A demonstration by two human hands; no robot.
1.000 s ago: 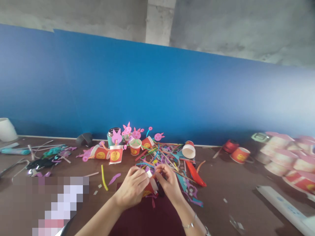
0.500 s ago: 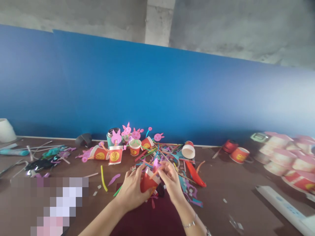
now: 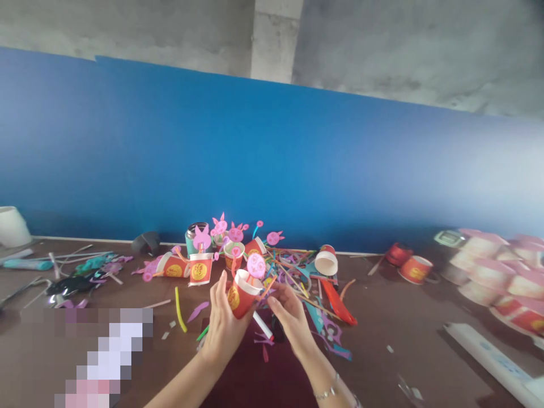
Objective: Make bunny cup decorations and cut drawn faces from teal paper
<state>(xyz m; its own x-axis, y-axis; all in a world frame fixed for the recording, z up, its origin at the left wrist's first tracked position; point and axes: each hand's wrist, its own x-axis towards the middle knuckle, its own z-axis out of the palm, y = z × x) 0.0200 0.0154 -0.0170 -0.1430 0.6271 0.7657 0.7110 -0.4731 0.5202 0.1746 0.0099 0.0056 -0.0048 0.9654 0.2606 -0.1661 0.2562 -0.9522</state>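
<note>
My left hand (image 3: 225, 328) is wrapped round a red paper cup (image 3: 243, 301) with a white rim and a yellow emblem. The cup is tilted, its mouth up and towards the right. A round pink face cutout (image 3: 256, 265) stands up out of it. My right hand (image 3: 291, 317) pinches a thin orange strip (image 3: 267, 288) at the cup's right side; whether the strip is fixed to the cup I cannot tell. Below the hands lies a white marker pen (image 3: 263, 326) with a red end.
Behind stand finished-looking red cups (image 3: 199, 271) with pink animal faces, beside a teal flask (image 3: 191, 243). Coloured strips (image 3: 293, 266) and a red bag (image 3: 338, 303) lie at centre right. Stacked cups (image 3: 493, 272) fill the far right. A blue partition (image 3: 272, 158) rises behind the table.
My left hand has turned the cup more upright, so its mouth and the pink face now show. My right hand has moved slightly down and away from the cup's mouth, holding the orange strip.
</note>
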